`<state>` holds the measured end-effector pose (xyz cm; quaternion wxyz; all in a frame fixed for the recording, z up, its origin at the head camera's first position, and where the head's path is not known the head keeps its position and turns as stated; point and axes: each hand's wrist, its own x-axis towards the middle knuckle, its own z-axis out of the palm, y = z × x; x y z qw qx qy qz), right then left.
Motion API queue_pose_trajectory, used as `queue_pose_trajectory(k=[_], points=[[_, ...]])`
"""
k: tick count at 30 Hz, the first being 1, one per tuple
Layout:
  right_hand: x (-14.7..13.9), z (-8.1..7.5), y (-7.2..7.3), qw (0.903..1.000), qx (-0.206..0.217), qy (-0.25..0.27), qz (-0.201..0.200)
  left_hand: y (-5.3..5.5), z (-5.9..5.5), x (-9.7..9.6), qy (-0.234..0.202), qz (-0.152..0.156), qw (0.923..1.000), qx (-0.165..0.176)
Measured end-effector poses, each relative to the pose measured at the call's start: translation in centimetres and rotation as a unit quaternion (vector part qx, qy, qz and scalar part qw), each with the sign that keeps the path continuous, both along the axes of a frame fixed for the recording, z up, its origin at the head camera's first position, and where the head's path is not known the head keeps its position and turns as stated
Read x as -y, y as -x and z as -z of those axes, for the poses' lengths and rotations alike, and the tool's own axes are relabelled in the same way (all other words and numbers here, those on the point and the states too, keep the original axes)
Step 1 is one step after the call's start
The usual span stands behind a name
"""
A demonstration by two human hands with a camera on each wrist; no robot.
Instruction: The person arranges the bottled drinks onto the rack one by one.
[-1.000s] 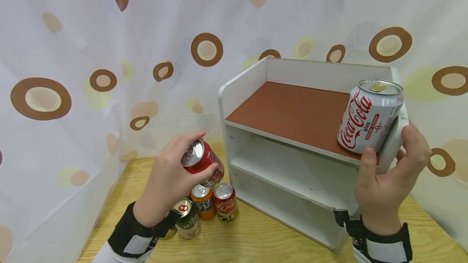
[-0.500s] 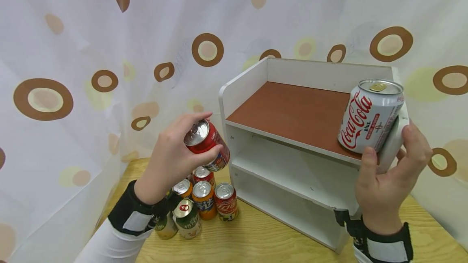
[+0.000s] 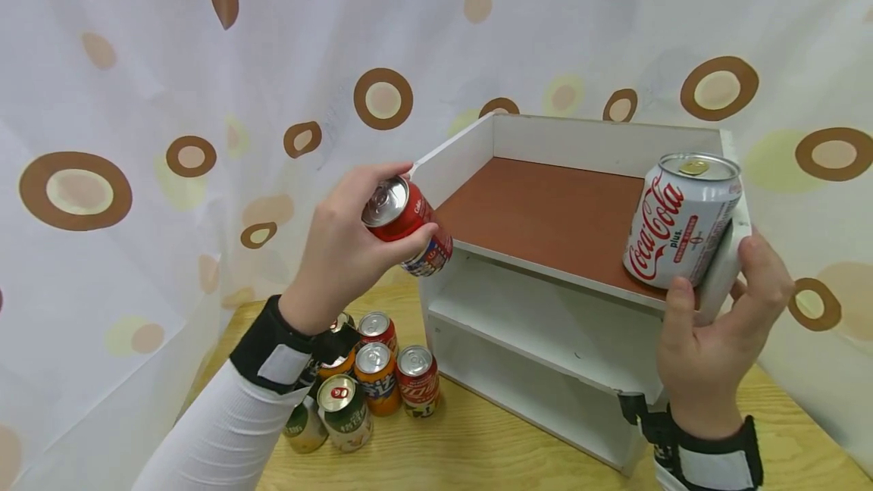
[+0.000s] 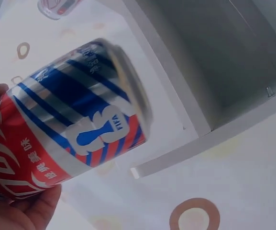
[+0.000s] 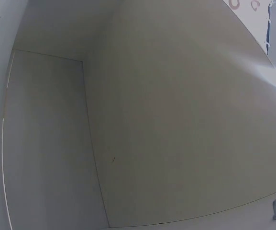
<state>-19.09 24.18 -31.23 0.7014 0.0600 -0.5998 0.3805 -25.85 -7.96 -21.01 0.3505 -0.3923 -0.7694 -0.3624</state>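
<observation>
One red can, tilted, clasped in the left hand at the white shelf unit's ten o'clock; one silver can atop, two o'clock; right hand, four o'clock, curled round the side panel.

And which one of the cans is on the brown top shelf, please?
The white Coca-Cola plus can, beside the right hand. One red can is in the left hand; the other cans stand on the table.

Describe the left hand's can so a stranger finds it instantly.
Find the white shelf unit. By its left end, the left hand grips a red can with blue stripes. Unlike the cans standing below, it is tilted and off the table.
</observation>
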Motion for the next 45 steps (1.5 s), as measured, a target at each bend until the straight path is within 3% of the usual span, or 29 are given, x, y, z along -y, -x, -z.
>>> queue_pose_trajectory(k=[8, 13, 23, 37, 45], points=[[-0.1, 0.1, -0.1, 1.0, 0.007, -0.002, 0.005, 1.7, -0.5, -1.7, -0.015, 0.009, 0.9995, -0.028], [-0.1, 0.1, -0.1, 1.0, 0.004, -0.001, 0.003, 2.5, -0.4, -2.5, -0.018, 0.015, 0.9997, -0.003], [0.0, 0.1, 0.0, 1.0, 0.006, -0.002, 0.001, 3.9, 0.3, -3.6, -0.034, -0.003, 0.9988, 0.034], [0.0, 0.0, 0.0, 1.0, 0.002, -0.002, 0.002, 4.2, -0.1, -5.1, -0.032, -0.017, 0.9981, 0.05], [0.0, 0.0, 0.0, 1.0, 0.001, 0.0, 0.002, 4.5, -0.2, -5.8, -0.051, -0.023, 0.9939, 0.095]])
